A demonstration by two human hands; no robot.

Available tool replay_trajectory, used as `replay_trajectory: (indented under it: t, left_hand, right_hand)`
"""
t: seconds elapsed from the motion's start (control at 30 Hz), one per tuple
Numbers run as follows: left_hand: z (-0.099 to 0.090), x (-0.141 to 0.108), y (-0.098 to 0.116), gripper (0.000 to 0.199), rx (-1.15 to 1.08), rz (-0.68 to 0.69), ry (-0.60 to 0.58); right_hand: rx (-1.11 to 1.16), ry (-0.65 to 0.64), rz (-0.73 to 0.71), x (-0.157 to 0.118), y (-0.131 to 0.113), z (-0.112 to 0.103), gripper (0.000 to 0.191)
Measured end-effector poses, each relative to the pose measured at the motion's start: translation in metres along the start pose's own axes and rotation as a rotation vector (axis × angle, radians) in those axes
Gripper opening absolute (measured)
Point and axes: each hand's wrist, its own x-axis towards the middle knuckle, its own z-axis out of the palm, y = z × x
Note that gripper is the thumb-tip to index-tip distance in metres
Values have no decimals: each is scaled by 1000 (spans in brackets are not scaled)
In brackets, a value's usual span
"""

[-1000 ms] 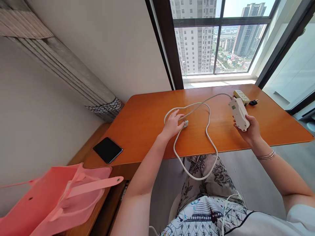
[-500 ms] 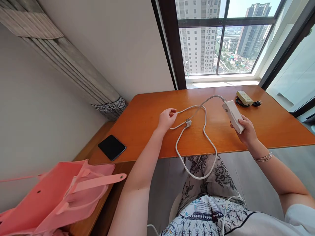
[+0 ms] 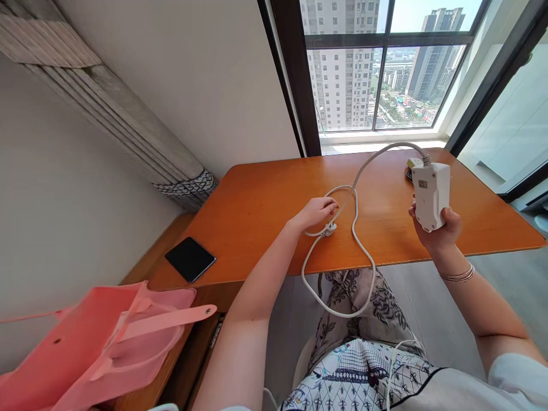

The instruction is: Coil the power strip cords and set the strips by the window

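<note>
My right hand (image 3: 439, 228) grips a white power strip (image 3: 432, 197) by its lower end and holds it up above the table's right side. A grey-white power cord (image 3: 363, 251) runs from the strip's top, crosses itself, and hangs in a loop over the table's front edge. Over the middle of the table, my left hand (image 3: 317, 212) has its fingers curled on the cord; the exact contact is partly hidden. Just below these fingers lies the cord's plug (image 3: 329, 228), with a clear-looking head.
On the brown table (image 3: 257, 200) lie a black phone or tablet (image 3: 190, 260) at left and a yellowish socket block (image 3: 413, 163), mostly hidden behind the power strip. A pink bag (image 3: 128, 342) is at lower left. A window (image 3: 385, 85) stands behind.
My right hand has raised and turned the power strip, so a broad face with a label shows. My left hand has moved right, closer to the cord's crossing and the plug.
</note>
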Motion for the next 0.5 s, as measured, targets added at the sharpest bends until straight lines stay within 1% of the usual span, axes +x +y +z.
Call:
replay_trajectory:
  t: [0.07,0.13,0.17,0.23,0.3,0.33,0.37,0.43,0.47,0.5]
  left_hand:
    - [2,3,-8,33,-82,-10,-27]
    - [7,5,-7,36,-192,26,11]
    - [12,7,-3,38,-238,44,31]
    - [23,11,7,55,-318,48,54]
    - [36,13,19,73,-423,30,36]
    - [41,14,24,75,-487,24,7]
    - [45,13,30,71,-551,19,-40]
    - [47,8,40,51,-662,-1,-165]
    - [45,5,45,43,-714,-22,-217]
    - [41,1,50,40,-772,-44,-235]
  right_hand:
    - [5,40,-6,5,1,0,64]
    - [45,49,25,7,4,4,59]
    - [68,44,40,7,5,8,58]
    - [84,12,47,4,5,17,63]
    - [40,-37,21,1,1,26,73]
    - [3,-56,2,-1,-3,29,78]
    - [-32,-68,-15,-1,-6,30,82]
    - [-76,-61,-37,0,-12,29,87]
    - [-78,-42,-40,1,-14,27,87]
    - [-66,-18,-38,3,-14,24,85]
